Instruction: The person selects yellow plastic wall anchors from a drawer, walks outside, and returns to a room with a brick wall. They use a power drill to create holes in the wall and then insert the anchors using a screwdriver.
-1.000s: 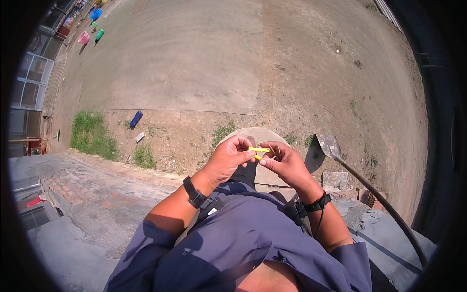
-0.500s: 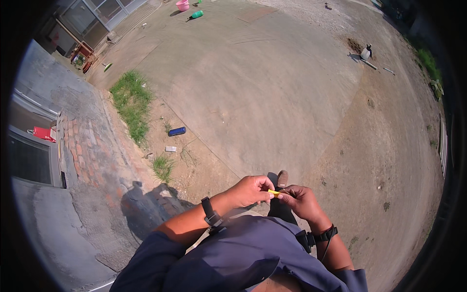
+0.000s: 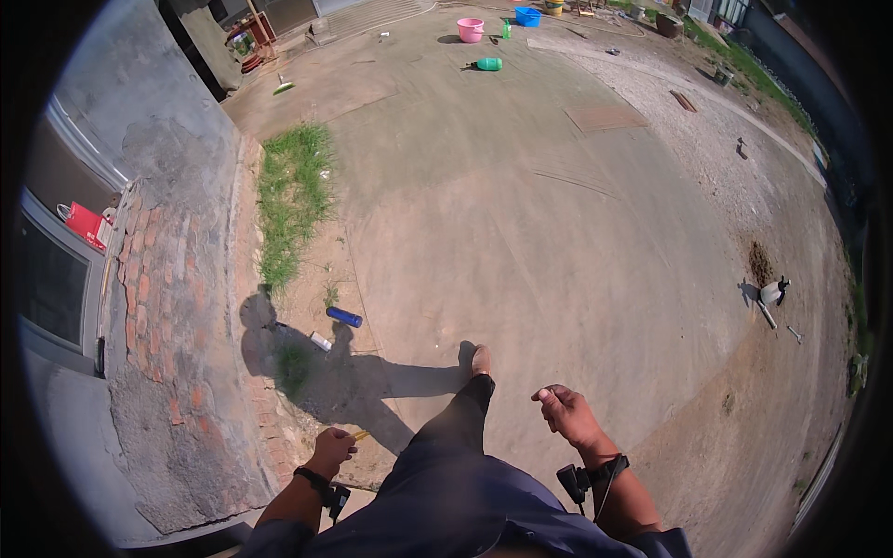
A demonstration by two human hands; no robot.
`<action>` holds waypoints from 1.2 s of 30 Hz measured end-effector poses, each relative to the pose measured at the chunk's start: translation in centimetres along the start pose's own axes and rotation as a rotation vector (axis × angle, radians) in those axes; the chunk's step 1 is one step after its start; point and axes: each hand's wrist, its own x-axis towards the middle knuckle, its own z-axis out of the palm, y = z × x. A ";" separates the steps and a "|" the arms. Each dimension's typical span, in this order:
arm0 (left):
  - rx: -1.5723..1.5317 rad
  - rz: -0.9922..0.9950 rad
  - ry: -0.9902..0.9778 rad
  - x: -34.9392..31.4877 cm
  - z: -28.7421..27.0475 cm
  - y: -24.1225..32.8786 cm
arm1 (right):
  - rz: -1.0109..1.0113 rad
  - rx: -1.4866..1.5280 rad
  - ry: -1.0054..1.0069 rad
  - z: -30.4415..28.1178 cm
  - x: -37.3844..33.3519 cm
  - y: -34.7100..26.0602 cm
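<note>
Low on the left, my left hand [image 3: 333,452] is closed round a small, thin yellow piece [image 3: 361,435], which sticks out past its fingers. What kind of thing the piece is, I cannot make out. My right hand [image 3: 569,415] is raised at the right, well apart from the left, with curled fingers and the thumb pressed against them. Anything in that pinch is hidden or too small to name. Black straps with small dark boxes circle both wrists. One leg reaches forward between the hands, ending in a brown shoe [image 3: 480,360].
A blue cylinder [image 3: 344,317] and a whitish block [image 3: 321,341] lie by the grass strip [image 3: 296,205] along the brick wall [image 3: 149,279]. Far ahead are a pink tub [image 3: 471,31], green bottle [image 3: 488,64] and blue basin [image 3: 527,17]. At right stands a white sprayer-like container [image 3: 772,293] near a wrench [image 3: 795,334].
My hands, together at the yellow piece before, have parted. The left moved down and left with the piece; the right dropped lower. The view now reaches farther ahead, and my leg extends forward.
</note>
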 end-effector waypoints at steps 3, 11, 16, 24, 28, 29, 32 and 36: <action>-0.002 -0.019 0.015 2.5 2.9 7.8 | -0.001 0.089 -0.028 -3.7 7.6 -4.8; 0.189 0.287 -0.074 13.7 11.4 36.5 | 0.003 0.101 0.011 -12.1 24.9 -19.6; 0.168 0.383 0.035 23.7 15.1 47.5 | 0.013 -0.020 -0.042 -17.2 38.8 -27.6; -0.012 0.083 0.125 27.2 18.9 61.2 | 0.017 0.014 -0.195 -22.2 60.9 -45.6; -0.018 -0.027 0.111 32.7 19.9 67.8 | -0.017 -0.098 -0.275 -21.3 73.3 -53.3; -0.011 -0.017 0.102 34.9 20.1 69.9 | -0.025 -0.120 -0.296 -21.0 76.5 -54.7; 0.000 0.024 0.056 42.3 20.8 78.9 | -0.018 -0.126 -0.271 -21.1 84.7 -59.3; -0.034 0.158 0.072 52.6 19.7 93.7 | 0.023 -0.076 -0.236 -21.3 94.1 -67.6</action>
